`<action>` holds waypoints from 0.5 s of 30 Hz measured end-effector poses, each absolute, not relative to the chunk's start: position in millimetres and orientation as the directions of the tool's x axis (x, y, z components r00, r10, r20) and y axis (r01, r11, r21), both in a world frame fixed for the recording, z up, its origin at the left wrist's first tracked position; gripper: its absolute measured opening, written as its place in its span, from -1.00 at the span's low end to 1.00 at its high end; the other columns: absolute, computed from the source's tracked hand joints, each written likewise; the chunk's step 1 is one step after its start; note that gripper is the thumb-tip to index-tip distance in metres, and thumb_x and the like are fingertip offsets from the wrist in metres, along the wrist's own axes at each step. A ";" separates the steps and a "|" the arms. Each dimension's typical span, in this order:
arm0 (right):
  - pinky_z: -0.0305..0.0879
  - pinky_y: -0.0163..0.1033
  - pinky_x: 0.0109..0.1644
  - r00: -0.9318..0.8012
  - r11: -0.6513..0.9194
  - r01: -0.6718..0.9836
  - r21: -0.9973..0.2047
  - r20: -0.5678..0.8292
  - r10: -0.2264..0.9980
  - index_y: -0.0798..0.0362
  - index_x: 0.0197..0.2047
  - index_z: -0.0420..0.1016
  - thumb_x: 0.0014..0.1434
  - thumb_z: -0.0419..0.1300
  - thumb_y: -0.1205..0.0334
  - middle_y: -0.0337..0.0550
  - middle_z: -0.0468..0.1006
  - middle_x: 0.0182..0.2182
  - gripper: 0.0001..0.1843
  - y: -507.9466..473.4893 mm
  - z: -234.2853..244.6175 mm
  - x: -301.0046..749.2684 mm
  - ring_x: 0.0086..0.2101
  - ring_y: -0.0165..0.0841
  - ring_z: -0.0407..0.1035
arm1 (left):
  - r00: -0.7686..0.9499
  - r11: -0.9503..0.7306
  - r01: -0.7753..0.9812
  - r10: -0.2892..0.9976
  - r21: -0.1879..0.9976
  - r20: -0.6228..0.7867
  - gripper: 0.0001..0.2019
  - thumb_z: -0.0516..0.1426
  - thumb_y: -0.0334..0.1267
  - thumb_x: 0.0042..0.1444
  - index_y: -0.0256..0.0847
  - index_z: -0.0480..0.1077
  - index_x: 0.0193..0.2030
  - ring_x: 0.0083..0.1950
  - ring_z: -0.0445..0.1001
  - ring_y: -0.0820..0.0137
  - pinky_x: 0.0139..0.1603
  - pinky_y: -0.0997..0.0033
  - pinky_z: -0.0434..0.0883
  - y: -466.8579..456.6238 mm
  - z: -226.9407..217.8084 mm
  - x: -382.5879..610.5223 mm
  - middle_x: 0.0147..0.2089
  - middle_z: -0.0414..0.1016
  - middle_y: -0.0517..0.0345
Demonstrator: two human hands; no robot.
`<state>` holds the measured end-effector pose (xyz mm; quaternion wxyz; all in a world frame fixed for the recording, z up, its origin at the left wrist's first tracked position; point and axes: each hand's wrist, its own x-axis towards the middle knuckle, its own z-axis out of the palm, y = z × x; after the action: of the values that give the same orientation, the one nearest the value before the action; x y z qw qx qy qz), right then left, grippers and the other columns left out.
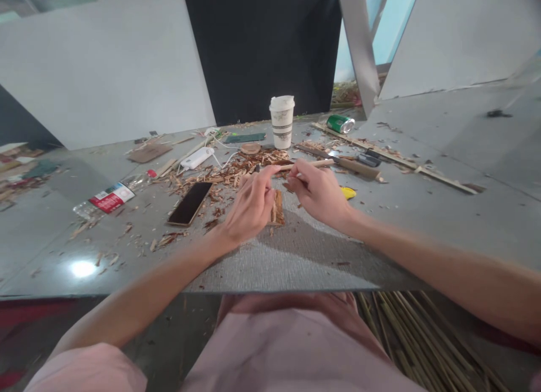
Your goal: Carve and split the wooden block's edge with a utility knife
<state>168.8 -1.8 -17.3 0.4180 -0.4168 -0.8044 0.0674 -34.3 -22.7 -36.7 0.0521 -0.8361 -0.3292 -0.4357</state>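
Note:
My left hand (252, 203) is over the table mat (262, 265), its fingers pressed together and pointing forward. A small dark tip (257, 168) shows by its fingers; what they hold is hidden. My right hand (320, 193) is curled just across from it, with a brownish sliver (288, 186) at its fingertips. Under and between both hands lies a flat, rough piece of wood (277, 209), partly covered by my left hand. A pale round stick (323, 163) runs crosswise behind my right hand, its left end by my left fingertips. I cannot tell if either hand grips it.
Wood shavings (236, 169) litter the table. Around them are a phone (190, 203), plastic bottle (112, 198), white power strip (197, 158), lidded paper cup (282, 121), green can (340, 124), wooden-handled tool (359, 168), long strip (393, 160) and yellow object (349, 192). Thin sticks (414, 335) lie below.

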 end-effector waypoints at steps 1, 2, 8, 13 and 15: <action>-0.11 -0.22 -0.38 -0.313 0.634 0.639 -0.435 0.605 0.732 -0.01 -0.28 0.31 0.33 0.07 0.28 -0.27 0.40 -0.54 -0.90 -2.0 -17.9 168.5 -0.53 -0.39 0.16 | 0.398 -0.788 0.574 0.507 0.224 0.764 -0.56 -0.10 -0.35 0.48 -0.08 0.05 0.44 -0.14 0.41 0.28 0.04 0.12 0.37 -22.6 -35.1 -36.0 -0.16 0.41 0.10; -0.12 -0.23 -0.38 -0.321 0.622 0.665 -0.413 0.594 0.737 -0.01 -0.27 0.33 0.33 0.07 0.28 -0.26 0.41 -0.54 -0.90 -2.4 -18.4 168.2 -0.54 -0.39 0.15 | 0.398 -0.796 0.550 0.516 0.252 0.759 -0.57 -0.11 -0.34 0.48 -0.07 0.05 0.44 -0.17 0.40 0.29 0.02 0.13 0.37 -22.2 -33.7 -37.6 -0.18 0.40 0.11; -0.17 -0.22 -0.39 -0.372 0.611 0.737 -0.291 0.580 0.725 0.02 -0.21 0.42 0.35 0.03 0.26 -0.19 0.46 -0.50 -0.85 -4.5 -19.9 168.7 -0.55 -0.39 0.10 | 0.400 -0.803 0.470 0.564 0.367 0.722 -0.60 -0.11 -0.30 0.49 -0.04 0.06 0.40 -0.19 0.39 0.30 -0.04 0.15 0.38 -20.3 -27.2 -42.0 -0.22 0.38 0.14; -0.25 -0.19 -0.40 -0.468 0.619 0.771 -0.150 0.526 0.710 0.03 -0.21 0.43 0.35 0.00 0.21 -0.27 0.26 -0.59 -0.80 -7.7 -22.8 169.2 -0.58 -0.40 -0.10 | 0.366 -0.779 0.451 0.607 0.436 0.706 -0.65 -0.08 -0.25 0.48 -0.02 0.09 0.36 -0.18 0.38 0.28 -0.05 0.16 0.39 -18.2 -24.6 -43.0 -0.24 0.35 0.14; -0.27 -0.19 -0.40 -0.536 0.667 0.737 -0.110 0.505 0.676 0.03 -0.22 0.42 0.35 -0.01 0.20 -0.29 0.21 -0.61 -0.79 -9.9 -24.0 169.5 -0.58 -0.41 -0.16 | 0.350 -0.772 0.457 0.613 0.442 0.709 -0.66 -0.07 -0.24 0.49 -0.03 0.11 0.34 -0.19 0.38 0.29 -0.06 0.17 0.40 -16.0 -23.4 -44.7 -0.26 0.33 0.16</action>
<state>169.5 -9.9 -24.0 0.2621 -0.4039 -0.8745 -0.0582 -44.7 -16.0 -23.4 -0.0835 -0.8172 -0.3273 -0.4670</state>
